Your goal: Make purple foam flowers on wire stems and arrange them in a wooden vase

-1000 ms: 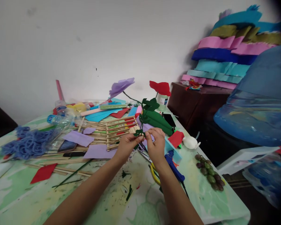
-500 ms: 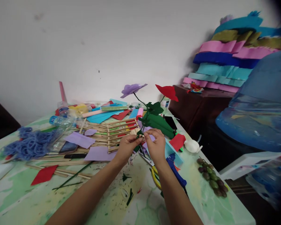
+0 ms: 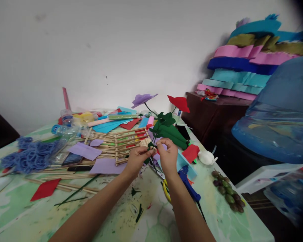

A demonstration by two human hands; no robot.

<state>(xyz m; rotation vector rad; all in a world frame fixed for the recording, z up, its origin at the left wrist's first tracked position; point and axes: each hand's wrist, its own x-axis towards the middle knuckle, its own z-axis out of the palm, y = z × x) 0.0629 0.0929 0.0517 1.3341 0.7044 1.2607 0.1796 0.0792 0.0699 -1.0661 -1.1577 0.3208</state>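
Observation:
My left hand [image 3: 137,159] pinches the dark green stem of a paper flower spray [image 3: 154,137] between thumb and fingertips. My right hand [image 3: 168,155] is closed close beside it, its fingertips at the same stem. From the stem rise a purple flower [image 3: 142,99] and a red flower [image 3: 179,103], with green paper leaves [image 3: 166,119] below them. What lies between the fingertips is too small to make out fully. Scissors with yellow handles [image 3: 166,191] lie under my right wrist, and a blue glue gun [image 3: 189,186] rests just right of it.
Beyond my hands stands a small wooden stick frame [image 3: 116,148] among loose sticks and coloured paper. A pile of blue rings [image 3: 27,156] and a plastic bottle [image 3: 63,130] lie left. At right are grapes [image 3: 227,190], a white object [image 3: 206,157] and a large water bottle [image 3: 272,117].
The purple and red flower heads have shifted slightly, and the right fingers have moved a little at the stem. Both hands stay in the same place; the view has shifted slightly.

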